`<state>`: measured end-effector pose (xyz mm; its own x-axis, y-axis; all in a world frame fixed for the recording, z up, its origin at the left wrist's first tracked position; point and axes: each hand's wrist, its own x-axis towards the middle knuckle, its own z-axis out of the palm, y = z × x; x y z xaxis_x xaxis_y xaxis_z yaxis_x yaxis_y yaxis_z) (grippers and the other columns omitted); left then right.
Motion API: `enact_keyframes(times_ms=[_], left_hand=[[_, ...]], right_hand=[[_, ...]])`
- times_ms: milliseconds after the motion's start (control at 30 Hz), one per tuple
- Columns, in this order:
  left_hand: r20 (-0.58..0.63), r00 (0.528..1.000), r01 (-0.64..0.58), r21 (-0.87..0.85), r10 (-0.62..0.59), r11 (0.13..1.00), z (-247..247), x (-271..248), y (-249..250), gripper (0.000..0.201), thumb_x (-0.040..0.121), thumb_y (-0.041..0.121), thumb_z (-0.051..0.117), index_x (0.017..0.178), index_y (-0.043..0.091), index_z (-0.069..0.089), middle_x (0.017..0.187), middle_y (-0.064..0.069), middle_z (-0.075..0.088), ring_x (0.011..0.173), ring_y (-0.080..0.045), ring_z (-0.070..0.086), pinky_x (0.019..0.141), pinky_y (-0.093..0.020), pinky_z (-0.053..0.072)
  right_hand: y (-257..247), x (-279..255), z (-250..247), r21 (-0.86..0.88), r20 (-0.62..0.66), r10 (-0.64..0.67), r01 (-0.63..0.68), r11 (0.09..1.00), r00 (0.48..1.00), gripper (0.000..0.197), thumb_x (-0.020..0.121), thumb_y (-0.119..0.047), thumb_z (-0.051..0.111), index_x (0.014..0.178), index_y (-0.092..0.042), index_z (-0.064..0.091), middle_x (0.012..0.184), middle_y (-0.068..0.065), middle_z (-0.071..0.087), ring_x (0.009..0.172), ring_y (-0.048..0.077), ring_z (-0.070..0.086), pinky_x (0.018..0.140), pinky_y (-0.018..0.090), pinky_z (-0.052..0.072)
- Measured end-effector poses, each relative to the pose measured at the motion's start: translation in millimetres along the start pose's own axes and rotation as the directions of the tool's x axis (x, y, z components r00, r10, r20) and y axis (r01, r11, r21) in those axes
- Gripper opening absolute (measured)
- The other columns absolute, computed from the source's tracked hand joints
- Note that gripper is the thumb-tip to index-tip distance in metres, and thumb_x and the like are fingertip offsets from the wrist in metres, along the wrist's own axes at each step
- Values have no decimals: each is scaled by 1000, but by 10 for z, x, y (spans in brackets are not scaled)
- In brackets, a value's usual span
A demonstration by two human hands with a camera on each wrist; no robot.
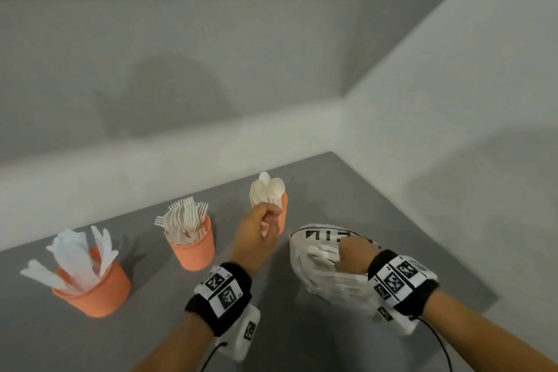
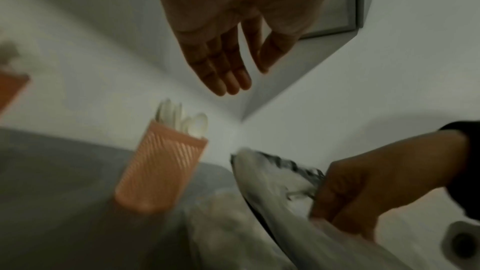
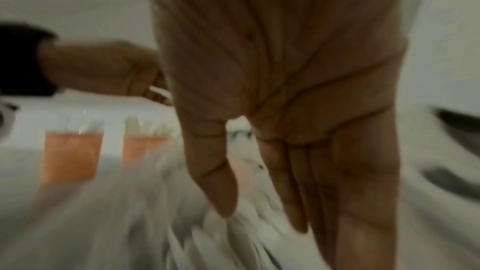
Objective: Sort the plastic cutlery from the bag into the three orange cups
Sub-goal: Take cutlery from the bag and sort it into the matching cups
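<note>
White walls meet in a corner behind a grey counter, and everything sits toward its far edge. Three orange cups stand in a row, well apart: the knife cup on the left, the fork cup in the middle, and the spoon cup farthest back. Just right of the spoon cup lies the bag, clear plastic with dark lettering and on its side. White cutlery is still packed inside it.

The right hand is the one at the bag and covers its near side. Its wrist view shows the fingers straight and pressed together with the thumb apart. The tips point down into the white pieces, which fan away roughly along the line of the fingers. None looks pinched yet, though the blur is heavy.

The left hand hangs in front of the spoon cup, just short of its rim. Its fingers are loosely bent, and its wrist view shows nothing between them.

The coming move looks like a pick from the bag. The cutlery lies directly under the right fingertips, so that hand need only close. Which cup comes next depends on the piece, and I cannot tell its kind from here.
</note>
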<state>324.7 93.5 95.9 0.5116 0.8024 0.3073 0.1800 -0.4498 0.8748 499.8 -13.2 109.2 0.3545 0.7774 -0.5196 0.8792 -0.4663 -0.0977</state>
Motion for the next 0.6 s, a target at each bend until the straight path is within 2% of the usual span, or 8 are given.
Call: enact_keyframes(times_ms=[33, 67, 133, 200, 300, 433, 533, 600], left_hand=[[65, 997, 38, -11, -38, 999, 139, -39, -34, 9, 82, 21, 51, 84, 26, 58, 85, 3, 59, 75, 4, 55, 72, -18, 47], [136, 988, 78, 13, -79, 997, 269, -75, -80, 7, 79, 27, 53, 81, 30, 59, 94, -1, 58, 85, -2, 57, 81, -28, 50], [283, 940, 157, 141, -192, 977, 485, -120, -192, 11, 82, 27, 60, 93, 28, 64, 118, -4, 46, 113, -16, 48, 104, -34, 39], [341, 893, 232, 212, -295, 949, 653, -137, -294, 25, 88, 21, 58, 113, 21, 61, 127, -4, 36, 126, -19, 37, 111, -29, 29], [340, 866, 293, 247, -365, 924, 774, -135, -314, 34, 93, 17, 50, 126, 17, 51, 136, -7, 41, 131, -20, 38, 109, -23, 28], [321, 868, 308, 249, -378, 918, 793, -128, -276, 29, 93, 12, 47, 120, 22, 52, 137, -6, 45, 129, -18, 42, 107, -21, 30], [280, 877, 325, 250, -390, 912, 755, -117, -247, 40, 92, 7, 45, 131, 12, 46, 139, -7, 42, 130, -18, 40, 105, -17, 28], [263, 876, 336, 267, -404, 903, 701, -90, -219, 43, 91, 6, 45, 134, 12, 44, 139, -6, 42, 131, -18, 40, 105, -18, 28]], right_hand=[[83, 31, 96, -56, 42, 28, -26, 998, 999, 30, 90, -34, 52, 96, -5, 59, 101, 11, 61, 90, 21, 59, 77, 27, 46], [151, 82, 188, -69, 61, 56, -52, 996, 997, 47, 89, -36, 56, 120, -2, 52, 125, 15, 54, 114, 26, 54, 93, 31, 43], [230, 230, 348, -57, 57, 49, -46, 997, 997, 78, 82, -42, 63, 140, -3, 29, 146, 15, 35, 134, 29, 35, 109, 34, 32], [239, 415, 412, -12, -8, 27, -27, 1000, 1000, 75, 76, -47, 65, 135, -9, 39, 139, 12, 45, 129, 27, 42, 108, 34, 35], [172, 572, 335, 2, -11, -38, 38, 999, 999, 51, 81, -54, 50, 116, -17, 56, 120, 6, 60, 115, 25, 54, 98, 35, 42], [208, 774, 296, 31, -24, -52, 52, 998, 998, 65, 79, -72, 33, 131, -34, 46, 143, -2, 45, 132, 20, 40, 110, 38, 31], [327, 978, 436, 124, -19, -50, 52, 991, 999, 102, 55, -92, 42, 142, -41, 27, 153, -8, 28, 141, 17, 26, 115, 37, 23], [273, 898, 413, 146, 55, -28, 19, 989, 998, 91, 67, -73, 59, 142, -28, 34, 147, -1, 39, 136, 18, 35, 110, 29, 29]])
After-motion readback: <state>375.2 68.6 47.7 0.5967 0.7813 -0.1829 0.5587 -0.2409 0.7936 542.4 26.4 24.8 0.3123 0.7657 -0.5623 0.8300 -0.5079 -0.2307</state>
